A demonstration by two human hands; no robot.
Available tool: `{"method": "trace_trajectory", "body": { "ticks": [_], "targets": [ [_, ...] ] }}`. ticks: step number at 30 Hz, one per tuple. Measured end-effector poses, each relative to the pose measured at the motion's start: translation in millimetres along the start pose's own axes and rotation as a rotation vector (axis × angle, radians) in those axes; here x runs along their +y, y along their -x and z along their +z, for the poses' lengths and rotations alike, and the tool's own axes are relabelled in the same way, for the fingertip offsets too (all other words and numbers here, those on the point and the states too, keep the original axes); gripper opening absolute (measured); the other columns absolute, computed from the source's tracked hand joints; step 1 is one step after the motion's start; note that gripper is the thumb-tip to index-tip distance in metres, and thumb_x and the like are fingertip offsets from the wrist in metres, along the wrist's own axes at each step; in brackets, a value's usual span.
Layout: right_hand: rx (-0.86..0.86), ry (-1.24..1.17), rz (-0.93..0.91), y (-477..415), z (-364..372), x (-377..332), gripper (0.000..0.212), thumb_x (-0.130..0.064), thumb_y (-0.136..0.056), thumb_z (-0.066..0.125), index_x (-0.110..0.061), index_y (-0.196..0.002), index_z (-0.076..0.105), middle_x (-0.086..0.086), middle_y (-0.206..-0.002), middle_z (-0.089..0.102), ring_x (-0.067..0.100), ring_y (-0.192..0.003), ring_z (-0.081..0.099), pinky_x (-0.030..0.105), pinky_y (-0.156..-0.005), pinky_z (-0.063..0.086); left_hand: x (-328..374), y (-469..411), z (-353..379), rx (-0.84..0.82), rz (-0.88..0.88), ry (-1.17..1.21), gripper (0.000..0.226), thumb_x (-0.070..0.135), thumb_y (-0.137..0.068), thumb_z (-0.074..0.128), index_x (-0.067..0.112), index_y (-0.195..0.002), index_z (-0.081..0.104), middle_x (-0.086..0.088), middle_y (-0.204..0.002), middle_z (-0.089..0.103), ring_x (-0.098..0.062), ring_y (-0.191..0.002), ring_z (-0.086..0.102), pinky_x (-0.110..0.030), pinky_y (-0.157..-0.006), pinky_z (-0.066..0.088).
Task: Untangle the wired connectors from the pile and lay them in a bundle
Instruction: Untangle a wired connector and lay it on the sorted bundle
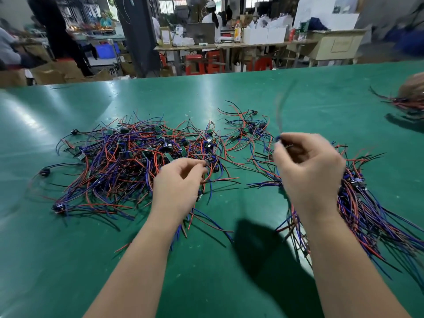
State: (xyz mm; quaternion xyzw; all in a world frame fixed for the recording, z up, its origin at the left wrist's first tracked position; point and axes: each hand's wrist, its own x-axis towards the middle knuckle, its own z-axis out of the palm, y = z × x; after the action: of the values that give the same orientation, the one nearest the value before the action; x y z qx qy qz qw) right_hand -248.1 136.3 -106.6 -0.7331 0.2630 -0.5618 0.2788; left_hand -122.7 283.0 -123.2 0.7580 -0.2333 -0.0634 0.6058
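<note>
A smooth, glossy green worktop (229, 271) fills a cluttered workshop. On it sprawls the pile (128, 161) of thin red, blue and black wired connectors, with the laid-out bundle (371, 214) at right. The left hand (177, 182) pinches closed on wires at the pile's edge; the right hand (307, 166), raised, pinches a blurred wired connector (281, 115).

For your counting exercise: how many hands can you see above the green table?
3: left hand at the tangled pile, right hand over the bundle, another person's blurred hand far right.
</note>
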Motion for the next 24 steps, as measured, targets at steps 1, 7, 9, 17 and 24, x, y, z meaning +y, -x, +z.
{"method": "trace_trajectory", "body": {
  "ticks": [1,7,9,17,24],
  "targets": [
    [0.047,0.131,-0.018,-5,-5,5,0.015,-0.01,-0.078,0.068,-0.011,-0.092,0.073,0.008,-0.086,0.068,0.022,-0.079,0.064,0.023,-0.081,0.046,-5,-2,-5,0.097,0.104,-0.191,0.013,0.017,-0.087,0.061,0.024,-0.084,0.071,0.011,-0.074,0.069,0.0,-0.066,0.061,-0.013,-0.067,0.047],
    [-0.22,0.477,0.356,-17,-18,25,0.055,-0.016,-0.082,0.061,-0.014,-0.135,0.045,0.019,-0.13,0.041,0.037,-0.119,0.041,0.043,-0.104,0.031,-28,-6,-3,-0.001,0.132,-0.992,0.036,0.049,-0.081,0.063,0.034,-0.114,0.066,0.006,-0.12,0.057,-0.025,-0.11,0.045,-0.039,-0.091,0.033],
    [-0.249,0.442,0.299,-13,-12,18,0.051,-0.017,-0.082,0.06,-0.015,-0.132,0.048,0.016,-0.128,0.043,0.034,-0.119,0.041,0.042,-0.105,0.031,-33,-6,1,-0.012,0.119,-1.083,0.038,0.055,-0.081,0.061,0.038,-0.115,0.063,0.008,-0.118,0.056,-0.023,-0.11,0.041,-0.038,-0.088,0.029],
    [-0.459,0.33,0.167,11,14,2,0.029,-0.015,-0.082,0.062,-0.017,-0.111,0.066,0.009,-0.114,0.054,0.027,-0.111,0.049,0.042,-0.101,0.036,-28,-6,-5,0.259,0.277,-0.853,0.019,0.049,-0.079,0.071,0.03,-0.077,0.073,0.01,-0.07,0.063,-0.022,-0.091,0.049,-0.032,-0.073,0.015],
    [-0.578,-0.153,0.296,25,25,-11,0.018,-0.008,-0.087,0.06,-0.023,-0.084,0.071,-0.001,-0.069,0.064,0.006,-0.059,0.052,0.02,-0.061,0.044,18,9,-3,0.128,0.176,0.559,0.014,0.037,-0.07,0.073,0.028,-0.061,0.069,0.007,-0.051,0.063,-0.004,-0.046,0.057,-0.018,-0.05,0.048]
  ]
}}
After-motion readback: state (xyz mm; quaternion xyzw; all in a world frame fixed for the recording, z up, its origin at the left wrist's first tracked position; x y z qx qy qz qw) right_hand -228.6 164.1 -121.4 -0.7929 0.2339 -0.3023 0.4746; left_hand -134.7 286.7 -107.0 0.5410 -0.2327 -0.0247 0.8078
